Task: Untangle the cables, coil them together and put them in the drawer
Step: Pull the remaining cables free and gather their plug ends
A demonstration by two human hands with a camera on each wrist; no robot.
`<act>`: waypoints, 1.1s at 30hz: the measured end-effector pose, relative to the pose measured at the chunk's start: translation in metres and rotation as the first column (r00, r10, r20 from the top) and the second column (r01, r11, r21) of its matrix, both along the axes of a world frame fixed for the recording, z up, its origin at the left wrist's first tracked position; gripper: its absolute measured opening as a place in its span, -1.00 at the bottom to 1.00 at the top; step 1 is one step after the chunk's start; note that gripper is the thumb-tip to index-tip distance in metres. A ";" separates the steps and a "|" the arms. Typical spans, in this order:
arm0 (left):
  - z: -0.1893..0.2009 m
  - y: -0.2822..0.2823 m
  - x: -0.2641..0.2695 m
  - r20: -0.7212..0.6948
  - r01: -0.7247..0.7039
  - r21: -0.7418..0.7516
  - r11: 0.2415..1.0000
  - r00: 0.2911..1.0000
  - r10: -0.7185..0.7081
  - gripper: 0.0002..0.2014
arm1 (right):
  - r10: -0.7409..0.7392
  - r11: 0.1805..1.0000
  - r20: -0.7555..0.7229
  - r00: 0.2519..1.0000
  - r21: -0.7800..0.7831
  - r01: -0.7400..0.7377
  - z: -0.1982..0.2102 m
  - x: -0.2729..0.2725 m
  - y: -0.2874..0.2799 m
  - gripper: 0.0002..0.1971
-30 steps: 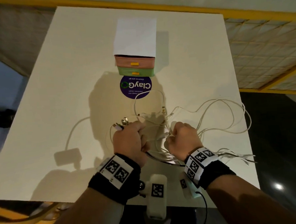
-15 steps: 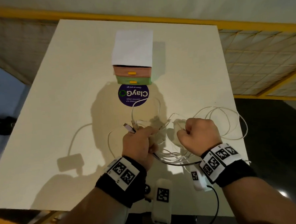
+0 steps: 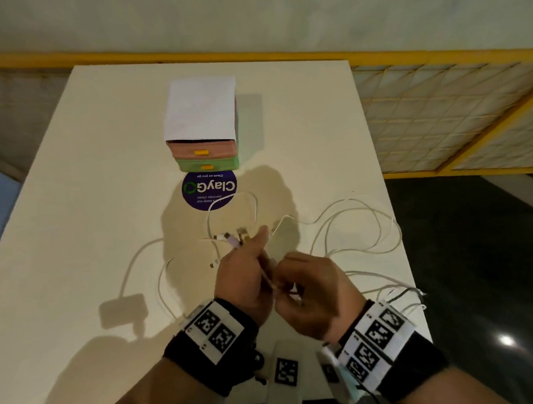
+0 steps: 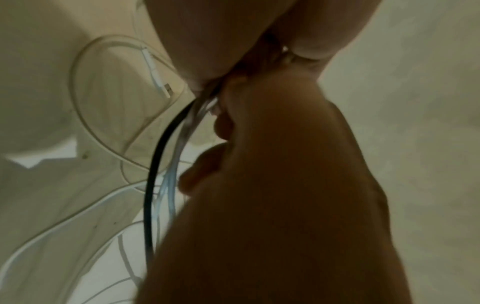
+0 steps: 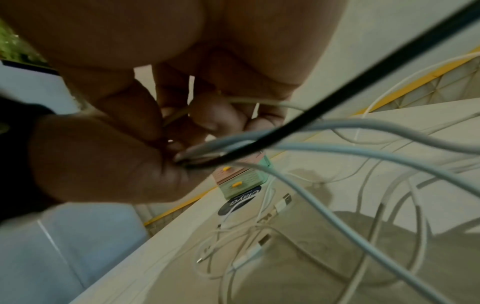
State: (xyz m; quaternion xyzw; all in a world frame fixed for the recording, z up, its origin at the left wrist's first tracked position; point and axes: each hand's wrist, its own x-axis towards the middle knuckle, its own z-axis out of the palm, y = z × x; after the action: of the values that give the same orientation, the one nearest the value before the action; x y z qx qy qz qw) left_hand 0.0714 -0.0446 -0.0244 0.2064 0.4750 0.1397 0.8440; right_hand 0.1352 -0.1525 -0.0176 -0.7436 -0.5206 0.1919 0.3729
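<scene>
White cables (image 3: 346,225) tangled before closed drawer (image 3: 207,167)

The left hand (image 4: 272,185) grips white cables (image 4: 171,185) and a black cable (image 4: 153,168).

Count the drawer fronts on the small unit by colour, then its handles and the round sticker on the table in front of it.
Pink drawer: 1
Green drawer: 1
Yellow handles: 2
Purple sticker: 1
Total: 5

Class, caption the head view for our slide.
Both hands, left hand and right hand, grip tangled cables before closed drawers.
</scene>
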 end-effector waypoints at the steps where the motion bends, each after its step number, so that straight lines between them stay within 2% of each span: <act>1: 0.000 0.002 0.001 -0.008 -0.041 -0.015 0.999 0.999 0.041 -0.61 | -0.002 1.000 0.002 1.000 -0.018 0.002 -0.003 -0.003 0.000 -0.91; 3: 0.000 0.009 -0.001 0.025 -0.103 -0.039 0.994 0.994 0.104 -0.49 | -0.017 0.998 -0.001 1.000 -0.058 0.017 -0.007 -0.006 0.000 -0.97; 5: 0.002 0.018 -0.007 0.084 -0.128 -0.058 0.990 0.988 0.133 -0.47 | -0.043 0.997 -0.007 0.999 -0.058 0.043 -0.008 -0.004 -0.001 -0.96; 8: 0.007 0.028 -0.018 0.140 -0.059 0.014 0.998 0.989 0.057 -0.48 | -0.091 0.996 -0.031 0.995 -0.019 0.090 -0.008 0.008 -0.005 -0.88; 10: 0.007 0.030 -0.024 0.115 0.040 0.161 0.986 0.992 -0.059 -0.49 | -0.168 0.986 -0.036 0.985 -0.013 0.167 -0.010 0.021 -0.008 -0.87; 11: 0.007 0.029 -0.026 0.073 0.124 0.304 0.945 0.986 -0.153 -0.49 | -0.213 0.977 -0.043 0.976 -0.016 0.212 -0.010 0.027 -0.009 -0.88; 12: 0.008 0.026 -0.026 -0.005 0.231 0.469 0.853 0.966 -0.259 -0.50 | -0.251 0.968 -0.042 0.967 -0.013 0.250 -0.010 0.032 -0.009 -0.88; 13: 0.009 0.022 -0.026 -0.093 0.332 0.601 0.727 0.932 -0.350 -0.51 | -0.274 0.962 -0.034 0.961 0.003 0.275 -0.009 0.034 -0.007 -0.89; 14: 0.009 0.018 -0.025 -0.166 0.412 0.682 0.604 0.892 -0.421 -0.51 | -0.283 0.959 -0.026 0.959 0.020 0.283 -0.007 0.035 -0.003 -0.89; 15: 0.009 0.012 -0.023 -0.207 0.460 0.722 0.518 0.857 -0.473 -0.52 | -0.278 0.960 -0.030 0.960 0.033 0.279 -0.007 0.034 0.001 -0.89; 16: 0.009 0.007 -0.021 -0.225 0.481 0.740 0.471 0.836 -0.500 -0.52 | -0.269 0.962 -0.036 0.962 0.038 0.271 -0.005 0.033 0.004 -0.85; 17: 0.009 0.003 -0.019 -0.233 0.481 0.747 0.459 0.836 -0.497 -0.49 | -0.260 0.964 -0.037 0.965 0.048 0.262 -0.005 0.032 0.007 -0.80; 19: 0.008 -0.001 -0.015 -0.235 0.440 0.740 0.508 0.878 -0.418 -0.53 | -0.266 0.961 -0.037 0.963 0.063 0.268 -0.007 0.032 0.010 -0.78; 22: 0.007 0.000 -0.013 -0.254 0.390 0.720 0.574 0.918 -0.304 -0.56 | -0.297 0.953 -0.072 0.952 0.036 0.300 -0.008 0.033 0.014 -0.87; 27: 0.002 0.004 -0.011 -0.209 0.374 0.606 0.702 0.927 -0.313 -0.62 | -0.218 0.975 -0.083 0.972 0.031 0.221 -0.007 0.030 0.017 -0.79; 31: 0.001 0.007 -0.013 -0.240 0.350 0.684 0.640 0.937 -0.256 -0.72 | -0.219 0.975 -0.039 0.975 0.013 0.220 -0.011 0.031 0.014 -0.81; 33: 0.002 0.011 -0.015 -0.234 0.244 0.697 0.674 0.966 -0.109 -0.76 | -0.265 0.964 -0.015 0.964 -0.043 0.264 -0.013 0.041 0.007 -0.90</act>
State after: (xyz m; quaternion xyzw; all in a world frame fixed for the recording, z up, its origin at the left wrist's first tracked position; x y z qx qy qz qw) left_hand 0.0566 -0.0331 -0.0220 0.5767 0.4309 0.2136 0.6604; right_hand 0.1760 -0.1452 -0.0305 -0.8119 -0.4090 0.1586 0.3853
